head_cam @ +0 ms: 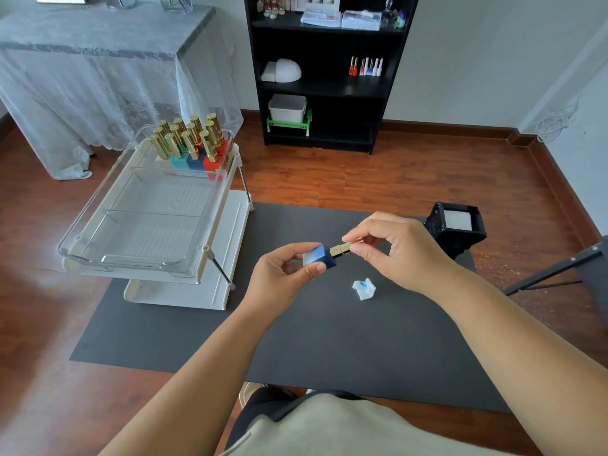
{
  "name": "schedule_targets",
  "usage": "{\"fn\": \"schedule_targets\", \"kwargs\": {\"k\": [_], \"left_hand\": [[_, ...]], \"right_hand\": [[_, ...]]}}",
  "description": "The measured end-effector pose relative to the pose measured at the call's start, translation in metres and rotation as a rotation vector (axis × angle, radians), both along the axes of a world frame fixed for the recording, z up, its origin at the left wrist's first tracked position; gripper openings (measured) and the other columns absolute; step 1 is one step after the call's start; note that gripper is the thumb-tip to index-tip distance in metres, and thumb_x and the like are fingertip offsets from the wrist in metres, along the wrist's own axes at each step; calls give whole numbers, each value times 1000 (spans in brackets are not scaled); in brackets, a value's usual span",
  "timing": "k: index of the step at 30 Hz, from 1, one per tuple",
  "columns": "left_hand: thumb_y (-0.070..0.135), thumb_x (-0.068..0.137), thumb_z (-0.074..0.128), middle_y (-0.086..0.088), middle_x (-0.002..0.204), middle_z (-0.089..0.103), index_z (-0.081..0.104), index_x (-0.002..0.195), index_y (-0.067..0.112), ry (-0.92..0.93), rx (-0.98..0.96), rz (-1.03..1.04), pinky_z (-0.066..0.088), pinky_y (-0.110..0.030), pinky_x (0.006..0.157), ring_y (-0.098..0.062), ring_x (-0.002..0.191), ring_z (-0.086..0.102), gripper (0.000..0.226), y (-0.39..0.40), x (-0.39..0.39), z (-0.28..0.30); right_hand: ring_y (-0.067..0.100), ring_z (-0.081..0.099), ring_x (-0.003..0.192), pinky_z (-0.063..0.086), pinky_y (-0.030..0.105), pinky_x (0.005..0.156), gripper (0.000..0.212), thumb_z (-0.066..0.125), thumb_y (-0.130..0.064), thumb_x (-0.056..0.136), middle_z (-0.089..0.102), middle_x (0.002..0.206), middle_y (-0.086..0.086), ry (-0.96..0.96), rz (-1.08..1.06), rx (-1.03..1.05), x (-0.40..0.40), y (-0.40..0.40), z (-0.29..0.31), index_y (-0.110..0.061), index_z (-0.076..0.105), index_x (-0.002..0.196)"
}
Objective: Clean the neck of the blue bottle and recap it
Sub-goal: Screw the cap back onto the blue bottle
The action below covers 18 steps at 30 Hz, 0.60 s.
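The square blue glass bottle (318, 255) lies sideways above the black mat (329, 340), gripped by the left hand (283, 274) to steady it while the right hand (391, 248) pinches its gold cap (342, 249), probably screwing it on. A blue-stained wipe (363, 288) lies discarded just below.

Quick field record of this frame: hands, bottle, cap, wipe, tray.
left hand: grips blue bottle, held sideways
right hand: pinches gold cap, at the bottle's neck
wipe: crumpled, blue-stained, lying on black mat
tray: clear, gold-capped bottles at far end
neck: hidden by cap
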<state>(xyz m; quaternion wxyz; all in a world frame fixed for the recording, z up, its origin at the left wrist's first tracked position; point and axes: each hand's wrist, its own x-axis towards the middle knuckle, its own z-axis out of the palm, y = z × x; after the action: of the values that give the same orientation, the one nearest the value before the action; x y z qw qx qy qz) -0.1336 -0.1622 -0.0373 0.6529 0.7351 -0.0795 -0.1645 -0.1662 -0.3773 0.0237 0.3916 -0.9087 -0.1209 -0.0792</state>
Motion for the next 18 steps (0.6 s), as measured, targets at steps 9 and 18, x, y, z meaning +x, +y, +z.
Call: {"fn": "schedule_targets", "kwargs": {"k": [9, 18], "left_hand": [[37, 73, 81, -1, 94, 77, 77, 101, 38, 7, -25, -11, 56, -50, 90, -7, 77, 70, 29, 2, -1, 1], [42, 70, 82, -3, 95, 77, 77, 103, 38, 7, -17, -25, 53, -57, 92, -14, 82, 71, 33, 1, 0, 2]], "right_hand": [[12, 60, 99, 47, 20, 91, 34, 77, -12, 80, 61, 116, -8, 70, 22, 27, -4, -1, -1, -25, 70, 111], [8, 63, 82, 50, 16, 80, 21, 70, -2, 85, 69, 92, 1, 6, -43, 28, -3, 0, -3, -14, 71, 102]]}}
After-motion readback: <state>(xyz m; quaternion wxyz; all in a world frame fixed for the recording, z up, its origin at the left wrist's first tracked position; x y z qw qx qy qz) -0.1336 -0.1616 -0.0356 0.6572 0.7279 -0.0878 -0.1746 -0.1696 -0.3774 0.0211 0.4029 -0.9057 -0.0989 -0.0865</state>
